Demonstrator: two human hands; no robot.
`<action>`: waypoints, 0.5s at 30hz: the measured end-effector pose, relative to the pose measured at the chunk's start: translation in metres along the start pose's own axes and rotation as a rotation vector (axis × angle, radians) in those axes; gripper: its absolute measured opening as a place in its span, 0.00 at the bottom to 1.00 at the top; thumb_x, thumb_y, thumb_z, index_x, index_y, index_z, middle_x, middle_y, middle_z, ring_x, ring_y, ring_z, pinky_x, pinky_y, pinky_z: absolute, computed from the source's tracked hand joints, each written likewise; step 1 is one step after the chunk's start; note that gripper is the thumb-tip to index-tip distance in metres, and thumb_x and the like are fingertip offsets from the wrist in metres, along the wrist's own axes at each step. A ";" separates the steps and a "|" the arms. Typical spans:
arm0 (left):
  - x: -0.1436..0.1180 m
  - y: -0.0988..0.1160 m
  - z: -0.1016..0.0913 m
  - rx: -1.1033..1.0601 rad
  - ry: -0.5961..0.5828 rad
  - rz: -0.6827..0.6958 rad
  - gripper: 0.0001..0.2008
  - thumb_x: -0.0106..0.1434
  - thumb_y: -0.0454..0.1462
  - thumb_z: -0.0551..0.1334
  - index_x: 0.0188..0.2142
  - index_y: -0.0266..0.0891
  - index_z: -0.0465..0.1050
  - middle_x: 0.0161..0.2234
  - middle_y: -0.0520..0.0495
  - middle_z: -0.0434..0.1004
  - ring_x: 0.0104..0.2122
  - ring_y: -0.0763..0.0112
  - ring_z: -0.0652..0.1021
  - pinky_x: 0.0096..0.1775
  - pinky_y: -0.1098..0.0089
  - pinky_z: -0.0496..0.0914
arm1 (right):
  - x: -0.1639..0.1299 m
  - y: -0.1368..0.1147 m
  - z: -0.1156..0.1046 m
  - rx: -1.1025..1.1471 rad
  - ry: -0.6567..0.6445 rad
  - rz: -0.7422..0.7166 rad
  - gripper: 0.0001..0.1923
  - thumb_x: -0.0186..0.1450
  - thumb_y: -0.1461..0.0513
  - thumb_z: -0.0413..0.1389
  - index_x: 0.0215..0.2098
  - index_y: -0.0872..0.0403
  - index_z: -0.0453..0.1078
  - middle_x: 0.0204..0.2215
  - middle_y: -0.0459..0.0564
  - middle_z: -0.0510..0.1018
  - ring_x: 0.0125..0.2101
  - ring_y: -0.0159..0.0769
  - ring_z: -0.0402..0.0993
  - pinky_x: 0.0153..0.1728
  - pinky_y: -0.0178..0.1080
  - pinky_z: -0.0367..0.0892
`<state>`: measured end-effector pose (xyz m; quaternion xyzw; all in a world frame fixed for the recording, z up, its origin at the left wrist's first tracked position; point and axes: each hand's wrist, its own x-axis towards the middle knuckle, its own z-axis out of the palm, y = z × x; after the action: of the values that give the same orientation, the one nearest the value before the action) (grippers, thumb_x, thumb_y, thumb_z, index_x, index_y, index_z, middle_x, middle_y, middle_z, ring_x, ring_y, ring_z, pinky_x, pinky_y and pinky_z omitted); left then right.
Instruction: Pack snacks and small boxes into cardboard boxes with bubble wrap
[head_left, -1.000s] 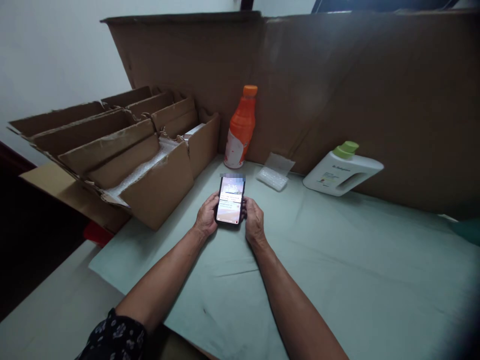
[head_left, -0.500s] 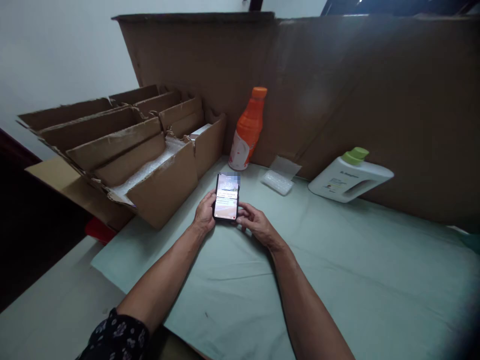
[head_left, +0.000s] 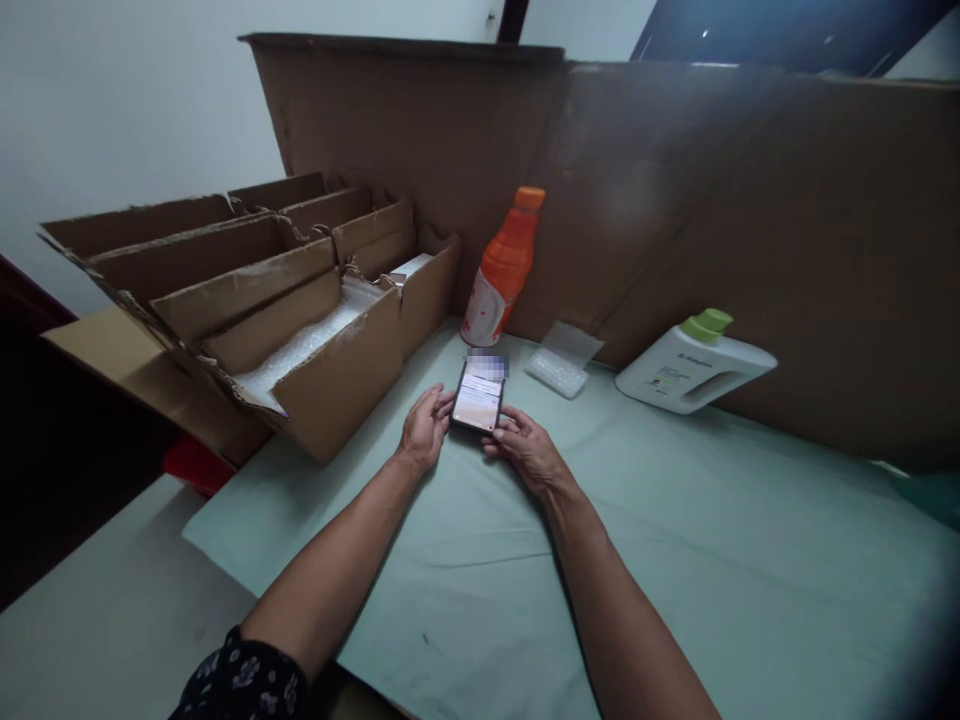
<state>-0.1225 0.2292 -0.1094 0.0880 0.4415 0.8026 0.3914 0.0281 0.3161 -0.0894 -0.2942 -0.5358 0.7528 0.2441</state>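
A smartphone point(head_left: 478, 400) with a lit screen and a dark case is tilted slightly over the green cloth, its top part blurred. My right hand point(head_left: 525, 448) grips its lower right edge, thumb near the corner and the other fingers partly behind. On the other side, my left hand point(head_left: 426, 428) has its fingers stretched out and apart, with the fingertips just at the phone's left edge. Behind the phone stands an orange bottle point(head_left: 502, 268) with a white patterned lower part. A clear plastic packet point(head_left: 559, 368) lies to the right of the bottle.
At the left, a cardboard box with dividers point(head_left: 337, 378) holds bubble wrap point(head_left: 315, 340) and a white box. A white jug with a green cap point(head_left: 694, 368) leans at the right. Cardboard panels point(head_left: 675, 200) wall the back of the cloth-covered table point(head_left: 480, 620).
The phone has swung clockwise and leans back more, its top moving right. My left hand has loosened from its left edge, while my right hand keeps hold.
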 end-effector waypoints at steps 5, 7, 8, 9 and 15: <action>-0.015 -0.005 0.004 0.264 0.046 0.200 0.22 0.66 0.36 0.60 0.59 0.35 0.68 0.59 0.34 0.72 0.60 0.57 0.73 0.63 0.60 0.64 | 0.023 -0.005 -0.012 0.034 0.162 0.022 0.21 0.49 0.70 0.67 0.39 0.53 0.69 0.29 0.46 0.80 0.27 0.36 0.81 0.27 0.36 0.81; -0.021 -0.006 0.005 0.400 0.030 0.268 0.23 0.63 0.32 0.61 0.58 0.36 0.70 0.59 0.35 0.72 0.61 0.55 0.72 0.65 0.60 0.61 | 0.032 -0.009 -0.014 0.033 0.199 0.049 0.19 0.49 0.72 0.66 0.38 0.55 0.70 0.29 0.48 0.80 0.26 0.36 0.81 0.26 0.35 0.80; -0.023 -0.007 0.006 0.467 0.018 0.296 0.23 0.61 0.30 0.61 0.57 0.36 0.71 0.59 0.36 0.73 0.61 0.54 0.71 0.66 0.59 0.60 | 0.036 -0.012 -0.014 0.029 0.213 0.064 0.18 0.50 0.73 0.65 0.37 0.56 0.70 0.29 0.49 0.81 0.25 0.36 0.80 0.25 0.35 0.80; -0.025 -0.008 0.006 0.532 0.006 0.323 0.24 0.60 0.29 0.61 0.57 0.36 0.72 0.59 0.36 0.73 0.61 0.53 0.71 0.66 0.58 0.59 | 0.039 -0.014 -0.014 0.024 0.226 0.077 0.17 0.50 0.74 0.64 0.37 0.56 0.71 0.29 0.50 0.81 0.24 0.35 0.80 0.24 0.35 0.80; -0.028 -0.011 0.005 0.861 -0.069 0.446 0.26 0.57 0.27 0.59 0.56 0.36 0.73 0.56 0.39 0.75 0.59 0.54 0.71 0.66 0.54 0.60 | 0.052 -0.023 -0.011 -0.012 0.336 0.087 0.16 0.52 0.76 0.61 0.37 0.59 0.70 0.26 0.50 0.81 0.21 0.34 0.79 0.21 0.33 0.79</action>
<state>-0.0948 0.2162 -0.1094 0.3609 0.6906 0.6080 0.1522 -0.0001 0.3659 -0.0797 -0.4403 -0.4787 0.6998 0.2955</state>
